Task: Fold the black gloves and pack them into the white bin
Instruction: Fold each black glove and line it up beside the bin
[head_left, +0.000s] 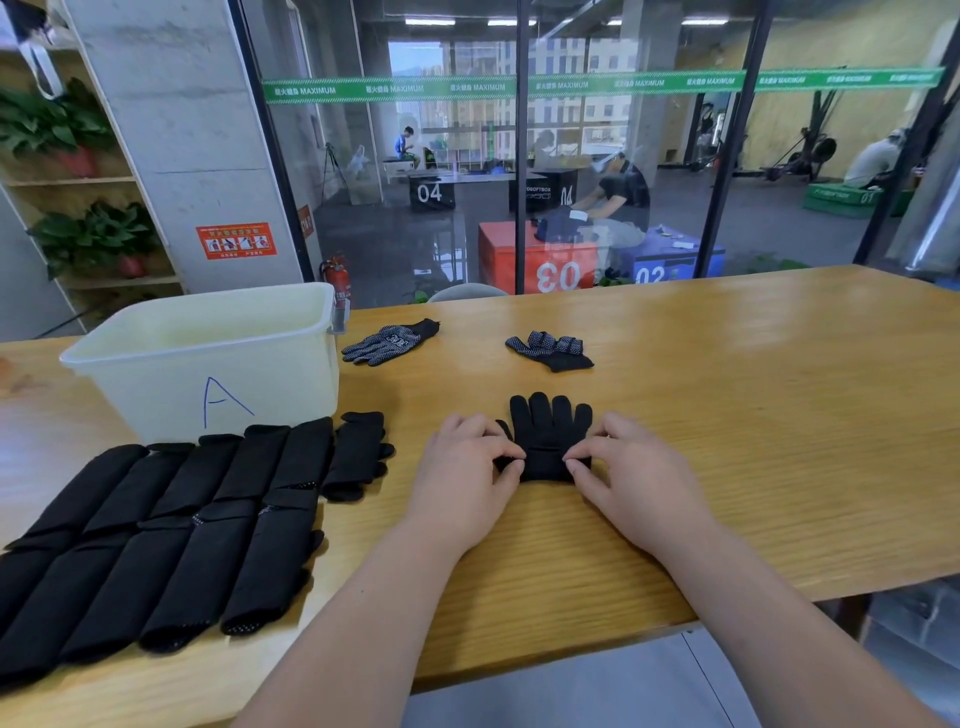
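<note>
A black glove (548, 428) lies flat on the wooden table (727, 415) in front of me, fingers pointing away. My left hand (465, 473) pinches its cuff at the left edge, and my right hand (631, 475) pinches the cuff at the right edge. The white bin (208, 364), marked with a blue "A", stands at the left rear. Several folded black gloves (171, 530) lie in rows in front of the bin. Two dotted gloves lie farther back: one (389, 340) beside the bin, another (550, 351) crumpled near the middle.
The table's near edge runs diagonally below my forearms. A glass wall stands behind the table, with people and numbered boxes beyond it. Shelves with potted plants (78, 239) stand at the far left.
</note>
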